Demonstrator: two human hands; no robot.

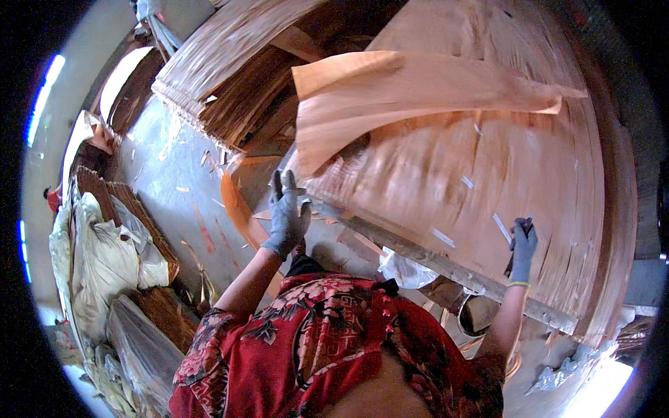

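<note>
Workshop interior. Grey floor (157,157), smooth, strewn with small scraps (182,189). Far left: pale wall (87,66) with narrow bright strips (43,101), whether windows or lamps cannot be told. Lower left: stacks under pale sheeting (104,251). Lower right: strong white glare (605,393) near the rim.

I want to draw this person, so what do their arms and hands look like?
The left hand and right hand wear blue-grey gloves. The right glove has a yellowish edge at the wrist. The forearms are bare below red sleeves patterned with flowers.
</note>
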